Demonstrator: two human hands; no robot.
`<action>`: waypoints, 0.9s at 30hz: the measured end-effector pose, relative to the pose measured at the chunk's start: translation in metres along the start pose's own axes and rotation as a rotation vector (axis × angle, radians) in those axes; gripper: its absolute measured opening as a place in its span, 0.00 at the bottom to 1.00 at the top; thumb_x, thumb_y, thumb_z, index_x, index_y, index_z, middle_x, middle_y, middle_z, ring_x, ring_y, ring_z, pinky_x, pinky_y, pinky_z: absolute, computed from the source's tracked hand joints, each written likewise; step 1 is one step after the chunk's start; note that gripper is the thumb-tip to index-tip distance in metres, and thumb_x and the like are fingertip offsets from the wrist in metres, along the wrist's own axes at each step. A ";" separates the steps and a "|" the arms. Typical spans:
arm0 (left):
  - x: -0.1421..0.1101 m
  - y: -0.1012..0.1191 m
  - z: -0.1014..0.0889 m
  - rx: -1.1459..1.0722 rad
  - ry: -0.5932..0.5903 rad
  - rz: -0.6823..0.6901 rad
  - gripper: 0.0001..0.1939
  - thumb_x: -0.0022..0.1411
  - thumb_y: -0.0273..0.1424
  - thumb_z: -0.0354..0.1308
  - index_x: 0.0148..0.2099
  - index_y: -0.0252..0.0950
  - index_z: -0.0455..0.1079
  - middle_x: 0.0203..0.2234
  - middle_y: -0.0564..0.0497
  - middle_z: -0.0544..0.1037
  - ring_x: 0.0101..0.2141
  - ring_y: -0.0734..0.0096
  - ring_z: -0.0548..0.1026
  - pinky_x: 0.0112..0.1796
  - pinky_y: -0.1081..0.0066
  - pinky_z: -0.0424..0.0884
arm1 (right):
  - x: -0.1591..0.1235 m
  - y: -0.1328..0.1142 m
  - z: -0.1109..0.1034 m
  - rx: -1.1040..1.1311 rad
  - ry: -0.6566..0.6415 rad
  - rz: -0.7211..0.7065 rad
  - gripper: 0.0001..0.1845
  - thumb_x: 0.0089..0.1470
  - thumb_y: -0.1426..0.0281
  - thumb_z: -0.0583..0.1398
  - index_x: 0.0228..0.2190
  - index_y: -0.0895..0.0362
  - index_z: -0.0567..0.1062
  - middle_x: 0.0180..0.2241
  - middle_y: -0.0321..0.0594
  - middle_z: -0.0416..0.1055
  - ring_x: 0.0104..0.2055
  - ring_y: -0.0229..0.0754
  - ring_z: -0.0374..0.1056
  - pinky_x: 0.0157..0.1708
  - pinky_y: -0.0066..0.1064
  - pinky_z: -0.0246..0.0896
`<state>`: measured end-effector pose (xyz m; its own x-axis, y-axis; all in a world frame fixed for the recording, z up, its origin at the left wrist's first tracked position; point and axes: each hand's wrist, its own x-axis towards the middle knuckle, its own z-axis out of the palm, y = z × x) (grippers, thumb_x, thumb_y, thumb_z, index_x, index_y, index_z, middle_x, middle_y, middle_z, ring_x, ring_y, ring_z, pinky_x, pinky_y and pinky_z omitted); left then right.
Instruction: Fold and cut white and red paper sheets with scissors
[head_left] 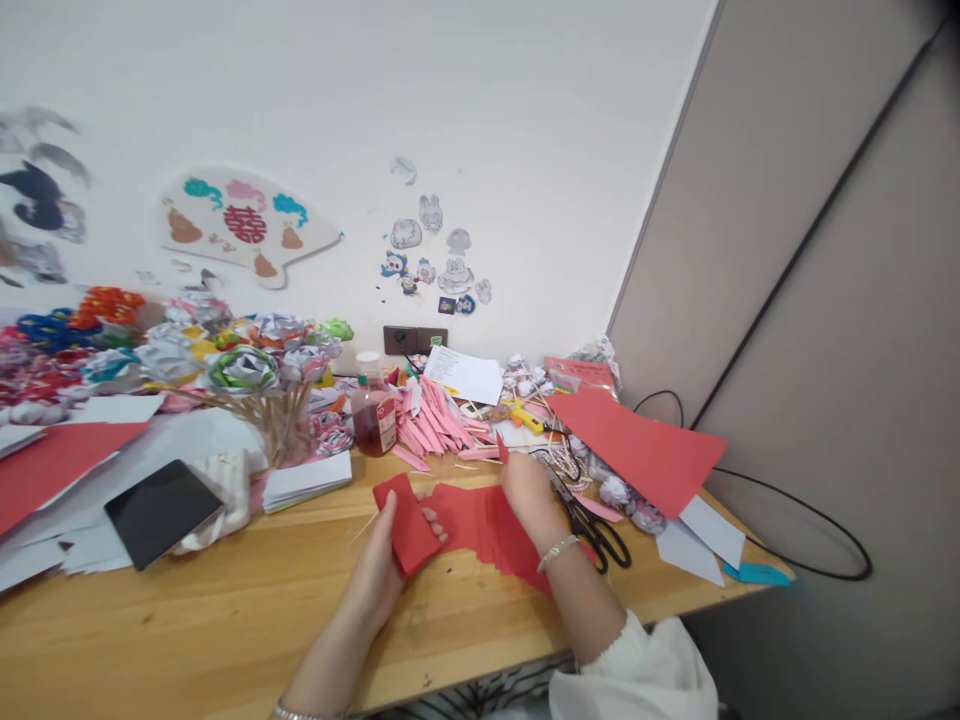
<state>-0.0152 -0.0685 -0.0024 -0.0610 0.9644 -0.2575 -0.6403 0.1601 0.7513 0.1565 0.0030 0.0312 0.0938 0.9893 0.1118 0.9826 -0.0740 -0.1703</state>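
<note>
My left hand [394,535] is closed round a small stack of red paper [409,525], thumb on top and fingertips curled along its right edge. My right hand [527,485] is raised over the table with its back towards me, so most of its fingers are hidden. A narrow piece of red paper [502,448] sticks up from its fingertips. Under and between the hands, a row of overlapping red paper sheets [469,515] lies on the wooden table [247,610]. Black-handled scissors [592,520] rest just right of my right wrist.
Pink paper strips [435,415], a bottle of dark liquid [371,415] and a yellow cutter [525,417] lie or stand behind the hands. A large red sheet [645,450] is at right. A black tablet [163,512], white paper pads [307,482] and paper flowers [240,370] fill the left.
</note>
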 end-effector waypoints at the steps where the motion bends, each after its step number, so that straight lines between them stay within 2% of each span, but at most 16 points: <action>1: 0.000 0.000 0.000 0.005 0.002 -0.005 0.15 0.59 0.38 0.48 0.39 0.31 0.66 0.21 0.49 0.76 0.22 0.68 0.75 0.31 0.63 0.74 | -0.006 0.003 -0.007 0.021 0.023 -0.012 0.14 0.54 0.77 0.50 0.34 0.64 0.75 0.30 0.54 0.75 0.32 0.43 0.72 0.28 0.26 0.59; 3: -0.001 -0.001 0.001 0.020 -0.001 -0.009 0.15 0.58 0.39 0.50 0.40 0.31 0.66 0.22 0.49 0.76 0.22 0.67 0.75 0.31 0.62 0.74 | -0.022 0.003 -0.017 0.067 0.063 -0.056 0.15 0.56 0.75 0.47 0.35 0.60 0.73 0.31 0.48 0.75 0.32 0.40 0.71 0.28 0.25 0.58; 5: -0.001 -0.002 0.002 0.034 -0.008 0.003 0.16 0.57 0.40 0.52 0.41 0.32 0.66 0.22 0.49 0.76 0.22 0.68 0.75 0.31 0.63 0.73 | -0.045 -0.008 -0.019 0.120 0.087 -0.131 0.15 0.57 0.74 0.46 0.37 0.57 0.72 0.31 0.43 0.75 0.31 0.38 0.71 0.27 0.23 0.57; 6: -0.001 -0.003 0.003 0.041 -0.012 0.011 0.16 0.56 0.41 0.53 0.41 0.33 0.66 0.22 0.50 0.76 0.22 0.68 0.75 0.30 0.65 0.73 | -0.057 -0.018 -0.016 0.179 0.104 -0.191 0.15 0.57 0.74 0.46 0.37 0.57 0.72 0.30 0.43 0.75 0.29 0.38 0.71 0.26 0.24 0.57; 9: -0.002 -0.006 0.002 0.077 -0.084 0.028 0.19 0.53 0.43 0.55 0.40 0.33 0.67 0.23 0.50 0.76 0.25 0.68 0.75 0.31 0.68 0.72 | -0.088 -0.054 0.000 0.181 0.016 -0.322 0.15 0.54 0.77 0.49 0.41 0.61 0.71 0.30 0.47 0.75 0.31 0.45 0.71 0.27 0.29 0.60; 11: -0.002 -0.008 0.000 0.129 -0.099 0.062 0.21 0.49 0.44 0.58 0.39 0.32 0.68 0.24 0.50 0.77 0.28 0.67 0.75 0.33 0.70 0.70 | -0.100 -0.070 0.012 0.203 0.041 -0.374 0.16 0.53 0.79 0.51 0.42 0.65 0.71 0.38 0.53 0.73 0.40 0.47 0.69 0.35 0.32 0.61; 13: 0.001 -0.009 -0.003 0.167 -0.024 0.139 0.22 0.45 0.42 0.61 0.39 0.32 0.68 0.24 0.50 0.77 0.30 0.67 0.75 0.34 0.71 0.69 | -0.103 -0.073 0.018 0.317 0.112 -0.482 0.15 0.54 0.77 0.51 0.42 0.63 0.71 0.43 0.50 0.71 0.46 0.46 0.65 0.43 0.33 0.59; 15: 0.006 -0.010 -0.006 0.187 0.074 0.224 0.23 0.43 0.40 0.63 0.41 0.33 0.67 0.24 0.52 0.76 0.28 0.69 0.74 0.32 0.72 0.68 | -0.100 -0.063 0.019 0.420 0.174 -0.546 0.15 0.55 0.75 0.50 0.42 0.59 0.72 0.43 0.44 0.71 0.45 0.42 0.64 0.45 0.32 0.57; 16: 0.009 -0.010 -0.008 0.194 0.100 0.257 0.24 0.42 0.39 0.63 0.41 0.33 0.66 0.23 0.54 0.76 0.26 0.71 0.74 0.31 0.72 0.68 | -0.098 -0.054 0.018 0.433 0.197 -0.517 0.16 0.55 0.74 0.49 0.42 0.58 0.72 0.42 0.42 0.72 0.44 0.42 0.64 0.45 0.32 0.57; 18: 0.015 -0.011 -0.010 0.215 0.117 0.299 0.25 0.41 0.38 0.63 0.42 0.35 0.64 0.21 0.56 0.74 0.22 0.73 0.72 0.29 0.72 0.67 | -0.092 -0.037 0.020 0.353 0.222 -0.322 0.17 0.54 0.71 0.50 0.43 0.61 0.71 0.42 0.48 0.71 0.44 0.46 0.64 0.44 0.36 0.57; 21: 0.019 -0.013 -0.010 0.307 0.139 0.340 0.27 0.40 0.38 0.64 0.43 0.35 0.63 0.21 0.57 0.73 0.21 0.74 0.71 0.29 0.72 0.66 | -0.084 -0.020 0.034 0.137 0.158 -0.017 0.33 0.48 0.61 0.57 0.49 0.74 0.64 0.49 0.65 0.63 0.49 0.60 0.59 0.45 0.46 0.55; 23: 0.020 -0.014 -0.011 0.379 0.145 0.354 0.27 0.39 0.39 0.64 0.42 0.35 0.63 0.21 0.56 0.72 0.22 0.73 0.71 0.29 0.72 0.66 | -0.081 -0.018 0.046 0.052 0.116 0.041 0.39 0.45 0.60 0.59 0.51 0.76 0.61 0.52 0.69 0.58 0.51 0.63 0.56 0.45 0.48 0.54; 27: 0.020 -0.016 -0.013 0.419 0.116 0.353 0.28 0.39 0.40 0.63 0.43 0.34 0.63 0.21 0.56 0.72 0.23 0.72 0.71 0.30 0.70 0.67 | -0.077 -0.022 0.057 -0.015 0.091 0.012 0.33 0.47 0.69 0.57 0.52 0.74 0.60 0.53 0.66 0.57 0.49 0.58 0.59 0.45 0.44 0.55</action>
<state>-0.0160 -0.0543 -0.0276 -0.3153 0.9490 0.0066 -0.2084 -0.0760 0.9751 0.1187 -0.0645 -0.0292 0.1186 0.9729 0.1984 0.9837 -0.0879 -0.1571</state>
